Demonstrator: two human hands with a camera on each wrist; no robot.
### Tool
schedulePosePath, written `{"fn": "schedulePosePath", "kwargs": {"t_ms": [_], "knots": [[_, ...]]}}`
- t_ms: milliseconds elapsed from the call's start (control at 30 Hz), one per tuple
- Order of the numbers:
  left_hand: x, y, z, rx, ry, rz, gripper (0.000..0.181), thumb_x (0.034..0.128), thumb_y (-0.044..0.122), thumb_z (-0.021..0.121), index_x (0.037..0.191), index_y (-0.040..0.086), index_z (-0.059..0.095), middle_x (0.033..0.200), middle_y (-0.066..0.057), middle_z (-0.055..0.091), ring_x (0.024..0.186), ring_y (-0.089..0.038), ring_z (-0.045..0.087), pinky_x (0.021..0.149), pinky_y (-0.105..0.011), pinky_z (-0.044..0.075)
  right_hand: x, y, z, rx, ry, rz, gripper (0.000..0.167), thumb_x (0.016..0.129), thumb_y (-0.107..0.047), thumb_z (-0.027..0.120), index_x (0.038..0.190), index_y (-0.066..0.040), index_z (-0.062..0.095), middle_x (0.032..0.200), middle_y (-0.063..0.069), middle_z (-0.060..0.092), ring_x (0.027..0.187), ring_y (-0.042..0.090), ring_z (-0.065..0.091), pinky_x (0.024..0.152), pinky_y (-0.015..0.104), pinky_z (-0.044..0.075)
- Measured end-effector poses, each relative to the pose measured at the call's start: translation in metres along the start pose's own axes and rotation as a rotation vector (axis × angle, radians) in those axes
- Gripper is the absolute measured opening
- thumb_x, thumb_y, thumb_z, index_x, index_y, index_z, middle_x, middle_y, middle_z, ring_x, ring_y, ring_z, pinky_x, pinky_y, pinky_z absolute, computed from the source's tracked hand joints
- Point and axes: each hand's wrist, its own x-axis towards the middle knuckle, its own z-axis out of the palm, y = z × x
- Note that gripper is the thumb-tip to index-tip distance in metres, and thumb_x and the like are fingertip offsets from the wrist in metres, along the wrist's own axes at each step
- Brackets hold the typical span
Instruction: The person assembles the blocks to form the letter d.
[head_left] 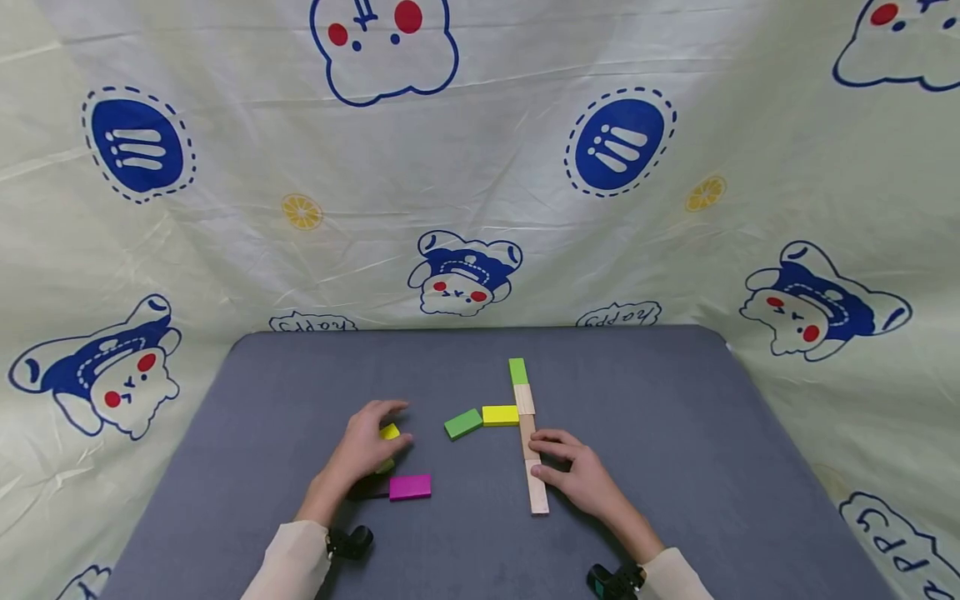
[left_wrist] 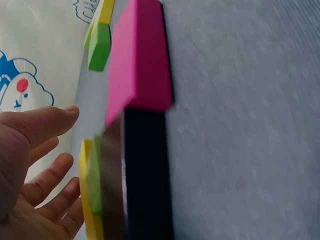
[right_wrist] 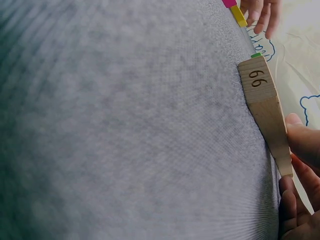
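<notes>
Spreading its thumb and fingers apart, the left hand (head_left: 366, 442) hovers around a yellow block (head_left: 389, 432) and a lime green block (left_wrist: 94, 180), both partly hidden by it; whether any fingertip touches them cannot be told. On the near side of that hand lies a magenta block (head_left: 410, 487), with a dark block (left_wrist: 147, 175) end to end with it and reaching back beneath the left wrist. The right hand (head_left: 581, 473) has its thumb and fingers extended rather than curled, the tips resting along the right-hand edge of a row of wooden blocks. Its thumb meets the nearest wooden block (head_left: 537, 492), which bears two engraved digits on its end, and its fingers meet the middle wooden block (head_left: 528, 437). Farther out than the right fingertips, the row runs on through a third wooden block (head_left: 524, 399) to a bright green block (head_left: 517, 371) at the far end. Between the two hands and a little beyond them, a second yellow block (head_left: 500, 416) juts leftward from the row, and a darker green block (head_left: 462, 424) sits slanted at its outer end. Everything lies on the grey counter (head_left: 675, 417), and a printed cloth (head_left: 495, 192) rises beyond both hands.
</notes>
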Motion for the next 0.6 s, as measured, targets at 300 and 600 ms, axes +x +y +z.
{"fn": "schedulePosePath", "kwargs": {"t_ms": [300,600], "knots": [[-0.004,-0.016,-0.011,0.060,0.012,-0.035,0.042,0.0856,0.010,0.082,0.125,0.004,0.071,0.111,-0.012,0.070,0.104,-0.030,0.066,0.093,-0.050,0.053,0.000,0.000,-0.001,0.010,-0.002,0.005,0.036,0.088,-0.018,0.081,0.124,-0.015,0.076,0.134,-0.003,0.065,0.128,0.023,0.058,0.099,0.039,0.049],[-0.004,-0.027,-0.024,0.069,0.041,-0.020,0.039,0.0864,0.007,0.081,0.124,0.000,0.070,0.103,-0.011,0.071,0.098,-0.029,0.065,0.090,-0.050,0.052,0.000,0.000,-0.001,0.017,0.000,0.000,0.036,0.088,-0.018,0.082,0.123,-0.014,0.076,0.134,-0.003,0.065,0.128,0.023,0.059,0.099,0.038,0.049]]}}
